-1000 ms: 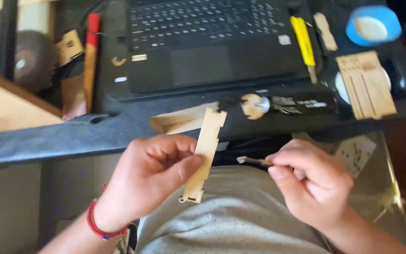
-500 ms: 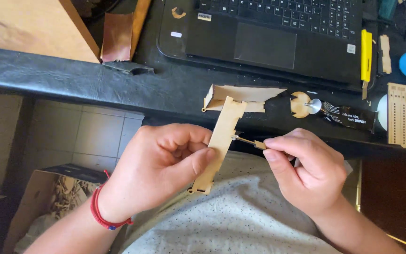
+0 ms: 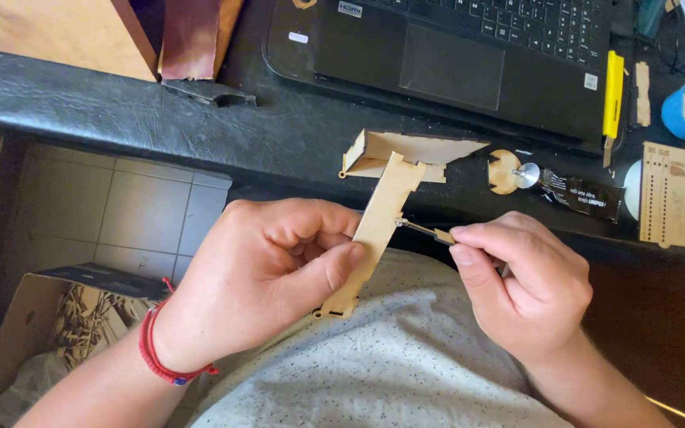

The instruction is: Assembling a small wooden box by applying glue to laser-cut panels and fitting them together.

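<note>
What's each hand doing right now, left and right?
Left hand: closed around a flat wooden strip, thumb pressed on its face.
Right hand: pinching a thin tool, tip against the strip's edge.

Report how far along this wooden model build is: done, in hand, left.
Done: one folded wooden assembly sits on the black desk. In hand: the left hand holds a wooden strip while the right hand puts a thin tool to its edge. Left: the perforated panel and round disc lie loose.
</note>
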